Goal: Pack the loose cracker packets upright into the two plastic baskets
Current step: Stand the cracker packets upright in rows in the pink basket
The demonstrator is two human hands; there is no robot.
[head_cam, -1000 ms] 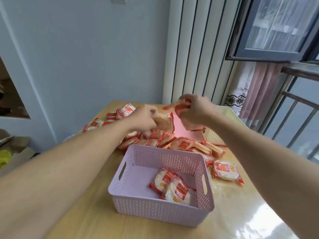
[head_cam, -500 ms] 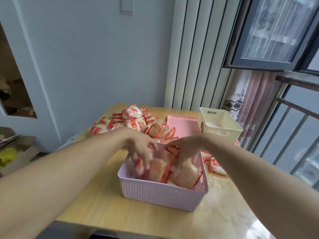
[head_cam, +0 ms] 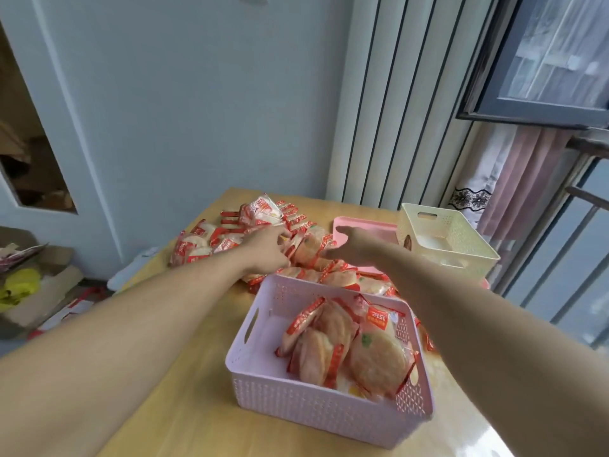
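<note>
2 baskets on the surface: pink basket (head_cam: 316, 413) near the front edge w/ approx. 4 packets (head_cam: 377, 356) standing, cream basket (head_cam: 458, 249) at the right edge. Loose pile (head_cam: 211, 240) at the far edge. Left hand (head_cam: 268, 250) touches the pile, fingers bent; right hand (head_cam: 357, 247) spread.

red label on a basketed cracker packet (head_cam: 379, 344), white characters (too blurred to read)

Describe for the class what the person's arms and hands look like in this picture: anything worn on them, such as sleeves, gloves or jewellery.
Both forearms are bare as far as the frame shows: no sleeves in view. The left hand and right hand wear no gloves, and no watch, bracelet or ring is visible, though the fingers are slightly blurred.
</note>
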